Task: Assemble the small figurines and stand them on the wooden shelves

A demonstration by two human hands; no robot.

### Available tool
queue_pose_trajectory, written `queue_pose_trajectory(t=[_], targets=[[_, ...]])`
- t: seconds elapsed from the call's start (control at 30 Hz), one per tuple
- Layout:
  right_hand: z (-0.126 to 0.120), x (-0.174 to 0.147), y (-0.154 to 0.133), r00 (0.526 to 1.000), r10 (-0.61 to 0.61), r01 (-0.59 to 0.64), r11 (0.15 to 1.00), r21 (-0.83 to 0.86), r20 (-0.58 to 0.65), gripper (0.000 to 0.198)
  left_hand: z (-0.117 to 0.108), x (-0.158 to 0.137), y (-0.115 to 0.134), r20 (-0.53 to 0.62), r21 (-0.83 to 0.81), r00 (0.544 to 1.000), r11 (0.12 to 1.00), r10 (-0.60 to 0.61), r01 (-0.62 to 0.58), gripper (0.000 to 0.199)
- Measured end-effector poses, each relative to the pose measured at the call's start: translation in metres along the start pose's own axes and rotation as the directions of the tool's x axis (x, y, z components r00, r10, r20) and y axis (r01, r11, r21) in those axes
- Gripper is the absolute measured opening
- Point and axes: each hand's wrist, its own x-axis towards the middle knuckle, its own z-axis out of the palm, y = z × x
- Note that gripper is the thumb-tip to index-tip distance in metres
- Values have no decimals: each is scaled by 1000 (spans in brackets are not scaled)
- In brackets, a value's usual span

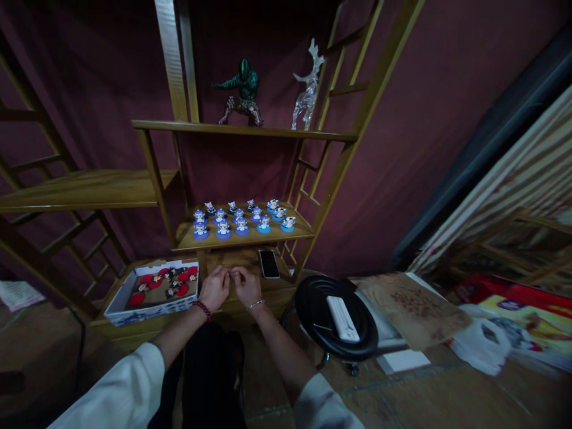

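Over the lowest wooden shelf, my left hand and my right hand meet at the fingertips. Both have their fingers pinched closed. Whatever lies between them is too small or hidden to make out. Just above and behind, several small purple-based figurines stand in rows on a shelf board, with blue-based ones at the right end. To the left of my left hand, a shallow white-and-blue box holds several red and black figurines. A phone lies right of my right hand.
A dark green warrior statue and a clear deer figure stand on the upper shelf. At the right is a round black stool with a white narrow box on it. Cardboard and a plastic bag lie beyond.
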Motion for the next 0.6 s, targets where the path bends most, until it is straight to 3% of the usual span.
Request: queue_pose_trajectory(t=[0.23, 0.6], targets=[[-34, -2, 12, 993, 57, -46, 994, 103, -104, 26, 12, 16, 35, -22, -55, 996, 994, 89, -90, 29], [-21, -6, 20, 983, 43, -12, 985, 170, -180, 22, 22, 13, 28, -38, -56, 993, 992, 110, -113, 27]])
